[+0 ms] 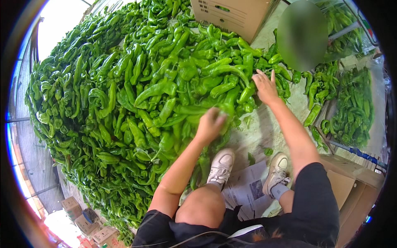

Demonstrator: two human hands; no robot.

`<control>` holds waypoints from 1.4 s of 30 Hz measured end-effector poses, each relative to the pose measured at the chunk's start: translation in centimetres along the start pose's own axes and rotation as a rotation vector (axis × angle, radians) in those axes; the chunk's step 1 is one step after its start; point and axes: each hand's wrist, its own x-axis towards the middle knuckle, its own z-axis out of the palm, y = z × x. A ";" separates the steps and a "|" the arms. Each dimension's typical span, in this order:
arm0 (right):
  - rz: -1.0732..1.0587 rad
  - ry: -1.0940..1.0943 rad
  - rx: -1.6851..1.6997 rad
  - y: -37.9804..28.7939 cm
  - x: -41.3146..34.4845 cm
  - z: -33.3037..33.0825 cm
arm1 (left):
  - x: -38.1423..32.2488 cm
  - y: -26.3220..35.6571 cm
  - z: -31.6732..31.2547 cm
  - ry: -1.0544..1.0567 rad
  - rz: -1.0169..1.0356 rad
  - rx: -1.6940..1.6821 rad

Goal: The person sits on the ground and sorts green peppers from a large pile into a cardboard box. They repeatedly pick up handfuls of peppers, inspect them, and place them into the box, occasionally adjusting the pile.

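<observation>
A large heap of long green peppers [124, 102] spreads across the floor before me. My left hand [212, 122] is over the near right edge of the heap; it is blurred, with its fingers curled by a green pepper [231, 99], and whether it grips it cannot be told. Further right, my right hand [265, 86] reaches down at the right edge of the heap, fingers bent and spread beside several peppers. Its palm is hidden, so a hold on a pepper cannot be made out.
An upright cardboard box [231, 15] stands beyond the heap. Clear plastic bags of peppers [353, 105] lie at right, near a metal frame and an open cardboard box [353, 186]. Printed paper [248, 189] lies between my shoes. More boxes [88, 223] sit at lower left.
</observation>
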 end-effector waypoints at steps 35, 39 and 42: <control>-0.082 0.245 0.759 -19.0 -6.6 -5.0 | -7.3 -3.0 -3.5 -0.122 -0.342 -1.610; 0.136 0.032 0.368 -11.2 1.5 -1.8 | -7.4 -1.8 -3.9 -0.214 -0.277 -1.745; 0.103 -0.157 0.157 -10.5 3.0 1.1 | -7.6 -1.6 -4.5 -0.198 -0.266 -1.656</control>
